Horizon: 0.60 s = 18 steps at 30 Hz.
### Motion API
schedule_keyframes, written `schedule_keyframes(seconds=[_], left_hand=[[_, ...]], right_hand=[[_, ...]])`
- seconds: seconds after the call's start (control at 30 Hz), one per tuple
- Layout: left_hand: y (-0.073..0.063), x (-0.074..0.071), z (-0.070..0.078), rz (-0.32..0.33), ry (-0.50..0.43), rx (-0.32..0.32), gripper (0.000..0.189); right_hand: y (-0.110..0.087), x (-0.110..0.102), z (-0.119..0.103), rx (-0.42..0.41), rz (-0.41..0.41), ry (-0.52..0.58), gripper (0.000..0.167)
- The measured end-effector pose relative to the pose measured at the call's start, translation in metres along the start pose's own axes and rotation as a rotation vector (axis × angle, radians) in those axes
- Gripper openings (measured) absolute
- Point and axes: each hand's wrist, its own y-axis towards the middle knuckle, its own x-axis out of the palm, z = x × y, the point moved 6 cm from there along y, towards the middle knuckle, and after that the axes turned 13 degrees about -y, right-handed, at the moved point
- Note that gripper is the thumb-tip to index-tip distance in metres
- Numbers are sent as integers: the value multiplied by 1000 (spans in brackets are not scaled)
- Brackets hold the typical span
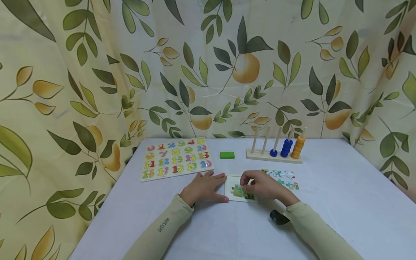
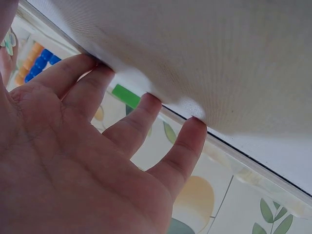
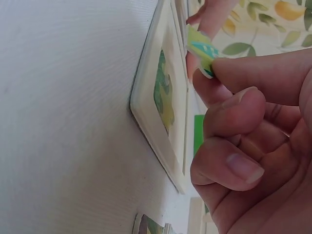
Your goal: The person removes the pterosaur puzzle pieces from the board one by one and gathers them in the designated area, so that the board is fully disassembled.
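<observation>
A white puzzle board (image 1: 229,182) lies on the table between the two hands, with a few joined green and yellow pieces (image 3: 165,92) inside its raised frame. My left hand (image 1: 207,187) rests with spread fingers, thumb and fingertips at the board's left edge. In the left wrist view, the fingers (image 2: 131,124) reach out against the white tabletop. Over the right part of the board, my right hand (image 1: 264,185) pinches a small green jigsaw piece (image 3: 201,48) with teal markings between thumb and index finger. The other fingers of that hand are curled in.
Loose jigsaw pieces (image 1: 286,177) lie right of the board, partly behind the right hand. Farther back are a number puzzle board (image 1: 177,159), a green block (image 1: 227,155) and a wooden peg stand (image 1: 260,155) with blue and orange beads. A black object (image 1: 278,217) sits by the right wrist.
</observation>
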Motion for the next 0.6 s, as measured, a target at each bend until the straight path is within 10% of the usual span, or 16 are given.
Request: schedule_keyframes(seconds=[0.6], left_hand=[[-1, -1, 1, -4, -16, -14, 90]], right_hand=[[-3, -8, -3, 10, -10, 45, 8]])
